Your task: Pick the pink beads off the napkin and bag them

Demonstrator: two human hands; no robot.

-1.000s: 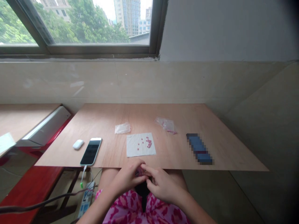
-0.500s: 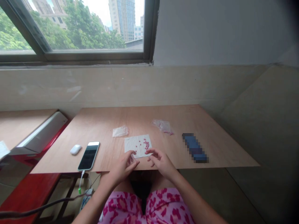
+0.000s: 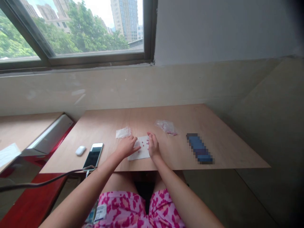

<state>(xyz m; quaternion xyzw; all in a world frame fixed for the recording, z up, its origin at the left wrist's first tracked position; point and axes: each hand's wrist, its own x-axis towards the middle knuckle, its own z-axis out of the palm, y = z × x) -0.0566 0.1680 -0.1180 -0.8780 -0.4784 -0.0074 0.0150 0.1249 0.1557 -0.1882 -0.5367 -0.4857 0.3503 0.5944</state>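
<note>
A white sheet point(image 3: 142, 154) that looks like tissue lies near the table's front edge with several small pink-red beads point(image 3: 143, 144) on it. My left hand point(image 3: 126, 147) is over the sheet's left side, fingers closed on a small clear plastic bag point(image 3: 136, 144); what is inside the bag is hard to make out. On the sheet's right edge, my right hand point(image 3: 154, 145) stands on its side beside the beads, fingers stretched out and slightly cupped. Part of the sheet and some beads are hidden behind the hands.
Behind the sheet are a stack of clear bags point(image 3: 123, 132) and another clear bag point(image 3: 167, 127) with reddish pieces. A phone point(image 3: 94, 154) on a cable and a white earbud case point(image 3: 80, 150) lie left. A blurred dark-blue object point(image 3: 199, 148) lies right on the table point(image 3: 228, 152).
Both hands have moved forward over the sheet. My right hand has gone from curled fingers at the near beads to an upright, stretched hand at the right edge. The view has shifted slightly.
</note>
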